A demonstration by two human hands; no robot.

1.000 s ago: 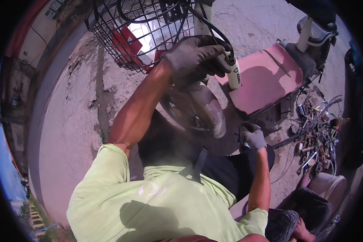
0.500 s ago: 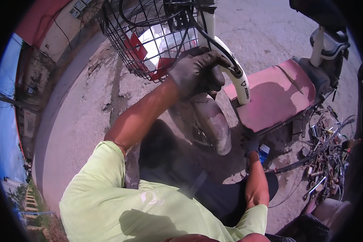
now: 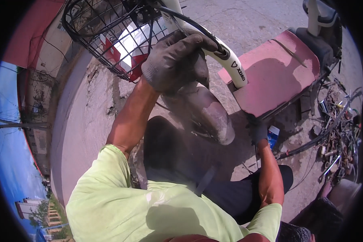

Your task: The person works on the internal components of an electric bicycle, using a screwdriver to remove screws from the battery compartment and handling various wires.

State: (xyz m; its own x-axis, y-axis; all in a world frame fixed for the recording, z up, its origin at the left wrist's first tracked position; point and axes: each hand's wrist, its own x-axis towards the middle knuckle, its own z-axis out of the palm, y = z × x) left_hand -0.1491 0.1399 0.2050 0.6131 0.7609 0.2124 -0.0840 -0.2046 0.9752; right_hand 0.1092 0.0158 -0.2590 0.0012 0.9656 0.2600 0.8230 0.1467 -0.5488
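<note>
A white-framed electric bike stands in front of me, with a wire basket [image 3: 105, 48] at its front and a pink footboard [image 3: 278, 76] behind the curved white tube [image 3: 234, 66]. My left hand [image 3: 175, 60], in a dark grey work glove, is closed at the front of this tube, beside the black cable [image 3: 189, 22] and above the dusty front wheel [image 3: 213, 115]. What its fingers hold is hidden. Low at the footboard's near edge is my right hand [image 3: 259, 133], also gloved. Shadow and the board hide its fingers.
A small blue-and-white packet [image 3: 273, 135] lies beside my right hand. Further right, a pile of loose tools and metal parts [image 3: 336, 133] covers the ground. Part of another person in dark patterned clothing [image 3: 318, 215] shows at the lower right. A building wall runs along the left.
The view has shifted, so the bike and my left hand appear further left and higher. My left hand stays closed at the white tube, and my right hand remains by the footboard's near edge.
</note>
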